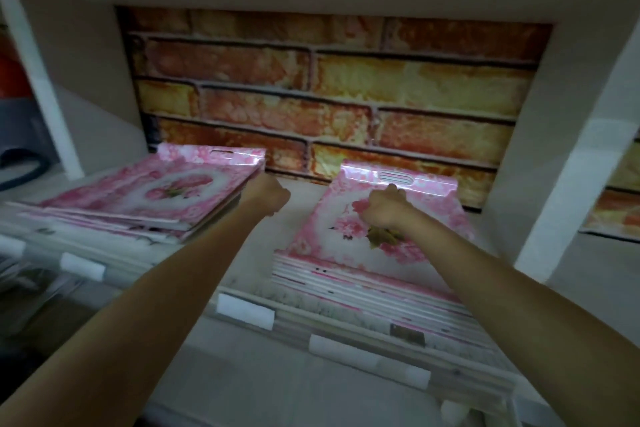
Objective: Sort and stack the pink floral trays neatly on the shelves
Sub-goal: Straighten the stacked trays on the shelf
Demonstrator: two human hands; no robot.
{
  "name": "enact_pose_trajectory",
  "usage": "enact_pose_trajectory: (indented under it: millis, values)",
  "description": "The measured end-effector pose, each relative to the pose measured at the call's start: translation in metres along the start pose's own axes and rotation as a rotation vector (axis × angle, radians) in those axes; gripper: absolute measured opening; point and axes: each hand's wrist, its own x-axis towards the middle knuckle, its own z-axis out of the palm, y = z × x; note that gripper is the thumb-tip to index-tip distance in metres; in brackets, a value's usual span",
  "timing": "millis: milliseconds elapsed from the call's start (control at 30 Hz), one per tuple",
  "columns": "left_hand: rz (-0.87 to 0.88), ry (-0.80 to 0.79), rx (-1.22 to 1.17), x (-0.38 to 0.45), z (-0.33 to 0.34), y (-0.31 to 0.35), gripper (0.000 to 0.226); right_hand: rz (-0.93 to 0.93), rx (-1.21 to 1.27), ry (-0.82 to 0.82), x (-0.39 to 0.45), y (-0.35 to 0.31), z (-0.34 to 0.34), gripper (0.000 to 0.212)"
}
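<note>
Two stacks of pink floral trays lie on the shelf (pixel 294 218) in front of a brick-pattern back panel. The left stack (pixel 145 198) is uneven, with tray edges fanned out. The right stack (pixel 349 274) is taller, and its top tray (pixel 429 204) has a slotted handle at the far end. My left hand (pixel 266 198) is a curled fist against the right edge of the left stack, with nothing visibly in it. My right hand (pixel 384 208) rests with curled fingers on the top tray of the right stack, just below the handle slot.
A brick-pattern panel (pixel 332 90) closes the back of the shelf bay. White uprights (pixel 568 163) bound the bay on both sides. White label holders (pixel 246 310) line the shelf's front edge. Another bay with a brick panel (pixel 616 211) shows at the far right.
</note>
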Motion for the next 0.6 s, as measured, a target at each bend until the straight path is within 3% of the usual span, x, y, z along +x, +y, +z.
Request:
enact_pose_trajectory:
  millis: [100,367,467,600]
  values:
    - [0.037,0.089,0.040,-0.011,-0.029,-0.018,0.029,-0.171,0.095,-0.014,0.005,-0.043,0.017,0.021]
    - [-0.050,0.232,0.234,0.010,-0.127,-0.086,0.036,-0.460,0.171,0.003,-0.002,-0.158,0.027,0.022]
    - [-0.093,0.169,0.322,0.030,-0.160,-0.110,0.034,-0.449,0.186,-0.043,0.016,-0.195,0.043,0.017]
    - [-0.128,0.080,0.444,0.064,-0.195,-0.147,0.042,-0.309,0.173,-0.109,0.048,-0.230,0.065,0.028]
